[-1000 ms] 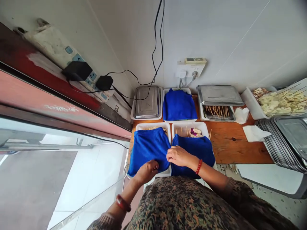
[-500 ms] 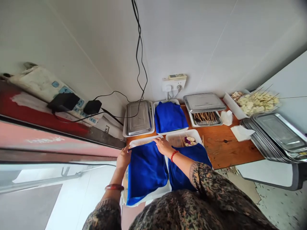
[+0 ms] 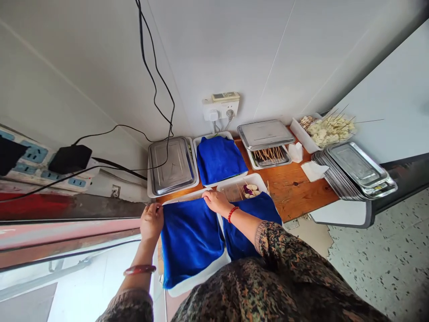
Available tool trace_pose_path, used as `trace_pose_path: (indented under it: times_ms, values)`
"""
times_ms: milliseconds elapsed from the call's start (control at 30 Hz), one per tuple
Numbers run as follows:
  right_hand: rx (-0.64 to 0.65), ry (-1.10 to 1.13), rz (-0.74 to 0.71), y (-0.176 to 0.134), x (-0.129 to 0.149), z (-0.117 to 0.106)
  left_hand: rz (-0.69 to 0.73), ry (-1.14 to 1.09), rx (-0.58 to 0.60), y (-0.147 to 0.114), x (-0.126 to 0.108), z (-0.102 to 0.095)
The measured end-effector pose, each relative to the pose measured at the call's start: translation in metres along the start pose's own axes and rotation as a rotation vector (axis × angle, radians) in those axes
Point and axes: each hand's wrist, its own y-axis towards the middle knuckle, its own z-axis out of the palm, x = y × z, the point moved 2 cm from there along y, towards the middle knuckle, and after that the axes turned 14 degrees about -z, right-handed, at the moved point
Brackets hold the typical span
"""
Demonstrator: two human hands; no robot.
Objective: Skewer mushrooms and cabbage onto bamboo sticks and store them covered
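A blue cloth (image 3: 191,237) lies spread over a white tub (image 3: 187,286) at the table's near left. My left hand (image 3: 152,221) is closed on the cloth's far left corner, and my right hand (image 3: 216,202) pinches its far right corner. To the right, a second blue cloth (image 3: 239,237) covers the near part of another white tub (image 3: 228,192). Skewered purple and white slices (image 3: 250,191) show at that tub's uncovered far end. What lies under the first cloth is mostly hidden.
Behind are a metal-lidded tub (image 3: 172,163), a blue-covered tub (image 3: 221,156) and a half-lidded tray of skewers (image 3: 270,155). Stacked metal trays (image 3: 355,170) and a tub of skewered white food (image 3: 330,132) stand right. Black cables (image 3: 156,71) hang by the left wall.
The view has shifted, so the table things sit further left. Both hands still hold the near left cloth's far corners, its far edge now pulled straighter between them.
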Motion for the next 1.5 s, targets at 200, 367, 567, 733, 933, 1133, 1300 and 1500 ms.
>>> trace_pose_path:
  times_ms: [200, 367, 567, 733, 933, 1133, 1300, 1500]
  values:
    - [-0.096, 0.007, -0.006, -0.005, 0.008, -0.011, -0.059, 0.010, -0.121, -0.017, -0.023, 0.010]
    - [-0.003, 0.027, -0.225, -0.050, 0.032, 0.002, 0.156, 0.064, -0.030, -0.075, -0.040, 0.020]
    - [-0.019, 0.079, -0.188, -0.099, 0.015, -0.029, 0.182, 0.149, 0.049, -0.092, -0.035, 0.033]
    - [-0.145, -0.150, 0.121, -0.144, -0.057, -0.112, 0.147, 0.018, 0.029, -0.093, -0.074, 0.022]
    - [-0.067, -0.251, 0.205, -0.185, -0.107, -0.128, 0.265, -0.037, 0.308, -0.121, -0.162, 0.059]
    - [-0.036, -0.239, 0.210, -0.194, -0.118, -0.115, 0.183, 0.017, 0.314, -0.127, -0.208, 0.102]
    - [-0.130, -0.182, 0.182, -0.211, -0.127, -0.126, 0.088, -0.020, 0.255, -0.135, -0.214, 0.092]
    - [-0.206, -0.065, -0.008, -0.245, -0.127, -0.136, 0.104, -0.185, 0.272, -0.169, -0.215, 0.046]
